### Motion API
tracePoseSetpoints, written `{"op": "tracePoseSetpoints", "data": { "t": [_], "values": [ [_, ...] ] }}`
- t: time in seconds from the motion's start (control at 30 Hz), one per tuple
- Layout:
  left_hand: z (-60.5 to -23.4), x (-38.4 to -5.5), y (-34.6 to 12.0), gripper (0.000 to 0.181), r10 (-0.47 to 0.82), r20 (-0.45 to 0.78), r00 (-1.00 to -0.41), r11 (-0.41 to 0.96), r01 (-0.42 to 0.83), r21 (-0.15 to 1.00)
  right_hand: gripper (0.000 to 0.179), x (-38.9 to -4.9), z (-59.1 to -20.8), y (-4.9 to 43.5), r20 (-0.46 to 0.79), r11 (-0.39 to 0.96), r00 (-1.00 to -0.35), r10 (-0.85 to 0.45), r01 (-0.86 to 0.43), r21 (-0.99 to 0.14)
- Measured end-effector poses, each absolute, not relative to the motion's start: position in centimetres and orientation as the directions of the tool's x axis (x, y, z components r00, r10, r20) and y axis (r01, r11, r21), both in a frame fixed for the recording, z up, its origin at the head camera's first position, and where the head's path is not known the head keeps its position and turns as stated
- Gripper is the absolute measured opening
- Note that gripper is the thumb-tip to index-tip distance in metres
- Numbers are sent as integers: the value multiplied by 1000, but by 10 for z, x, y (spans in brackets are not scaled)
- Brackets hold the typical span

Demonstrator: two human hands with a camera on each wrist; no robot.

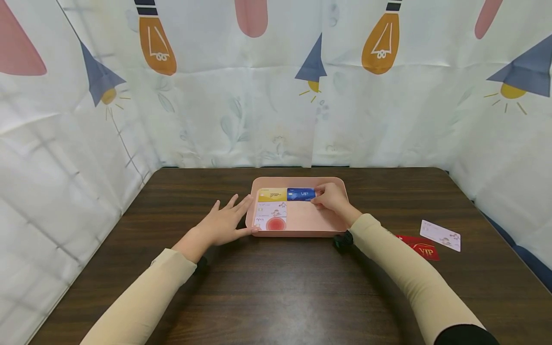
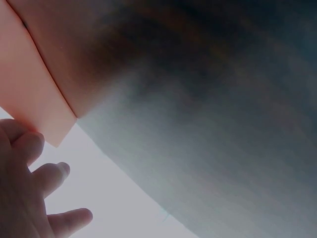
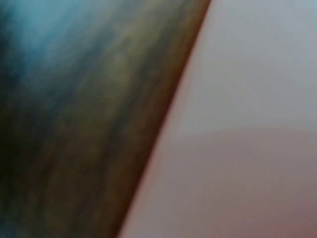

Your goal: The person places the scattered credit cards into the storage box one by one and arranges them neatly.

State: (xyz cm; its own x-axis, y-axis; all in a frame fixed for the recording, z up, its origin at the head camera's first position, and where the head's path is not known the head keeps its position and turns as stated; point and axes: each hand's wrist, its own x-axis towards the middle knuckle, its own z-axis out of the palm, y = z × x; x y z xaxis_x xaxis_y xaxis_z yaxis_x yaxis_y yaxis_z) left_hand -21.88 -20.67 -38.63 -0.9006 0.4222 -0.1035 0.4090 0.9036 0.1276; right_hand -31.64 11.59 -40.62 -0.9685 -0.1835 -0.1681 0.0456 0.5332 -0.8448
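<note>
A shallow pink tray [image 1: 316, 223] lies on the table. My left hand [image 1: 222, 225] has its fingers spread, and its fingertips and thumb touch the tray's left side. Inside the tray, my right hand [image 1: 334, 199] pinches the right end of a blue VIP card [image 1: 299, 194], part of which the fingers hide. Left of that card is a gold card [image 1: 271, 194]. Below the gold one are a pale pink VIP card [image 1: 269, 209] and a card with a large red circle [image 1: 276, 224]. The right wrist view is blurred and shows no fingers.
On the dark wooden table [image 1: 276, 287], right of the tray, lie a red VIP card [image 1: 424, 250], partly behind the right sleeve, and a pale pink card [image 1: 441, 235]. Patterned white curtains [image 1: 267, 120] stand behind and along both sides.
</note>
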Motion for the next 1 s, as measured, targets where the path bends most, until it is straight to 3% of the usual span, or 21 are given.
{"op": "tracePoseSetpoints", "data": {
  "t": [0.17,0.7,1.0],
  "values": [
    [-385,-219,-206,96,424,-102,-900,902,411,133,51,-313,-405,117,-154,597,-966,-205,2,-803],
    [-384,-219,-205,95,429,-105,-897,901,417,120,48,-313,-402,120,-140,613,-966,-217,-23,-789],
    [-381,-216,-205,94,430,-114,-896,901,418,113,41,-309,-392,127,-36,577,-974,-225,-103,-810]
  ]
}}
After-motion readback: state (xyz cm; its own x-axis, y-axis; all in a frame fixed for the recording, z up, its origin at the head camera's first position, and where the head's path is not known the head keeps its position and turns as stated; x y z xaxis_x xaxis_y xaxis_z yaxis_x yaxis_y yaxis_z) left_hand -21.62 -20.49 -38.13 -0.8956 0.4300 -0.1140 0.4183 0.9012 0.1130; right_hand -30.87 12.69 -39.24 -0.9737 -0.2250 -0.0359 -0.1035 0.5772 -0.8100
